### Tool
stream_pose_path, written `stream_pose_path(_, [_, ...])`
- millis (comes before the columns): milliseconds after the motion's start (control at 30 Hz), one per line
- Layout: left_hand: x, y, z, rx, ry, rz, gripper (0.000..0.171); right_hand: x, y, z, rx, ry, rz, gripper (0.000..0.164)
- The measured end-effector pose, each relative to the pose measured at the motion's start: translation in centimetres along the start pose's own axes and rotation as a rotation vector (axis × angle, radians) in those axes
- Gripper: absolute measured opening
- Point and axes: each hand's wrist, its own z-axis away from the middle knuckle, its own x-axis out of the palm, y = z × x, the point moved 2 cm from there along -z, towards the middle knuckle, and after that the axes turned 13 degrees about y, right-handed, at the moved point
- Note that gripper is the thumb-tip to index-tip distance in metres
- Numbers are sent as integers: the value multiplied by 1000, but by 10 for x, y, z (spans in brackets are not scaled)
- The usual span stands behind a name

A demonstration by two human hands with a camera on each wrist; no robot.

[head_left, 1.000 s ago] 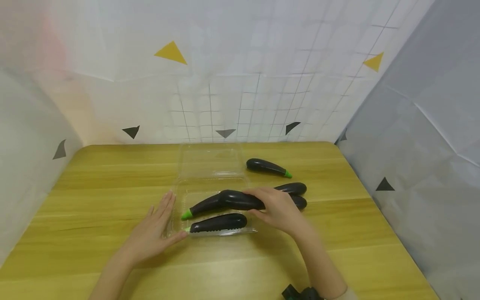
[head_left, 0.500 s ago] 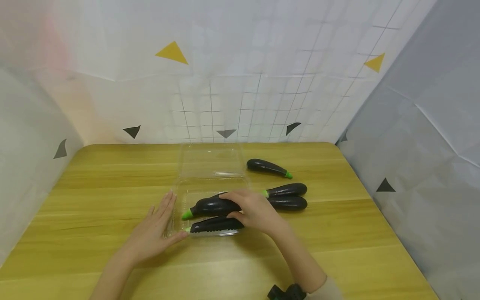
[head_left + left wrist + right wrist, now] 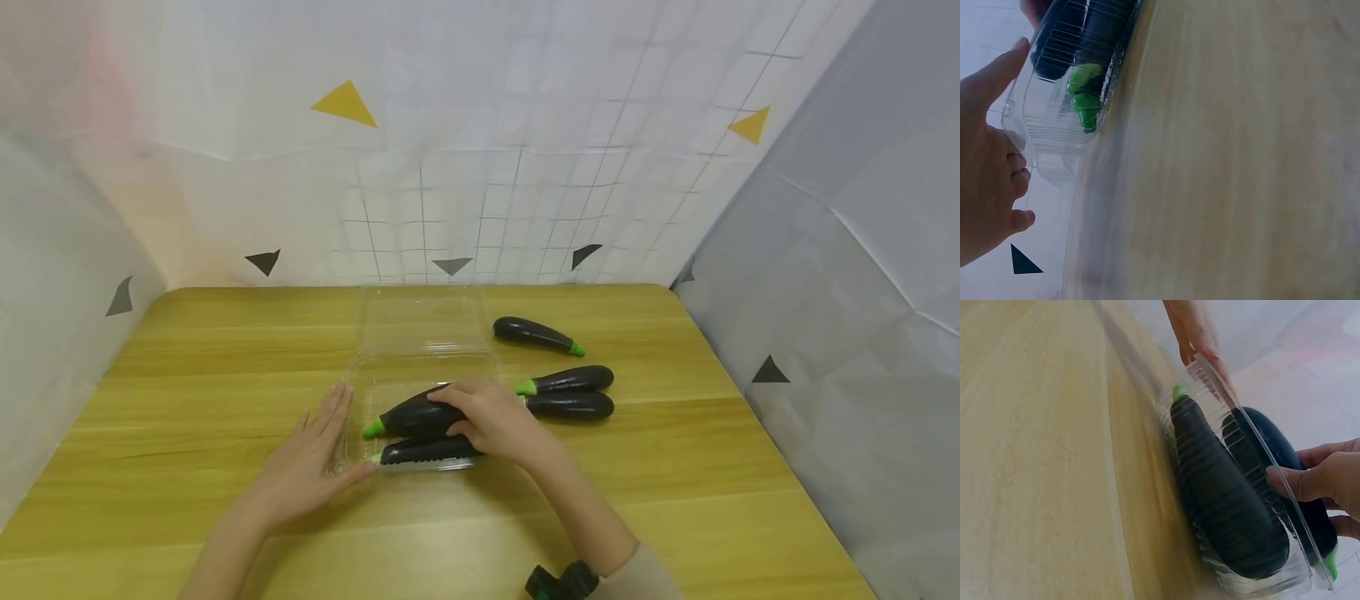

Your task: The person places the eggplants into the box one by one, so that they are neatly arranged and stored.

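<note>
A clear plastic clamshell box [image 3: 420, 369] lies open on the table, its lid folded back. My left hand [image 3: 303, 458] rests along the box's left side, fingers straight; the left wrist view shows its fingertips at the rim. With fingers and thumb, my right hand [image 3: 487, 419] grips an eggplant [image 3: 1275, 440] at the box, green stem pointing away from the left hand. Inside lie two more eggplants with stems toward the left: a front eggplant [image 3: 427, 450] and one behind it [image 3: 397, 417]. The held eggplant overlaps the rear one, and the right hand hides part of it.
Right of the box, two eggplants lie side by side, a rear one [image 3: 577, 379] and a front one [image 3: 577, 407]. Another eggplant [image 3: 531, 333] is farther back, beside the lid [image 3: 423, 321]. White sheeting [image 3: 480, 208] stands behind the wooden table [image 3: 195, 375].
The right hand has carried its eggplant leftward and lowered it beside the eggplants in the box. The left hand has stayed in place.
</note>
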Motion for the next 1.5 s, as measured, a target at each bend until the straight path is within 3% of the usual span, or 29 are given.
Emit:
stream_pose_path(533, [4, 0, 1, -2, -3, -3, 106, 21, 0, -7, 55, -129, 28, 48])
stream_pose_path(800, [5, 1, 1, -4, 2, 17, 105, 19, 1, 0, 61, -94, 23, 53])
stream_pose_path(1033, [4, 3, 1, -1, -4, 11, 104, 5, 1, 10, 76, 31, -2, 51])
stream_pose_path(1500, [2, 3, 3, 12, -3, 20, 103, -37, 10, 49, 53, 417, -82, 39])
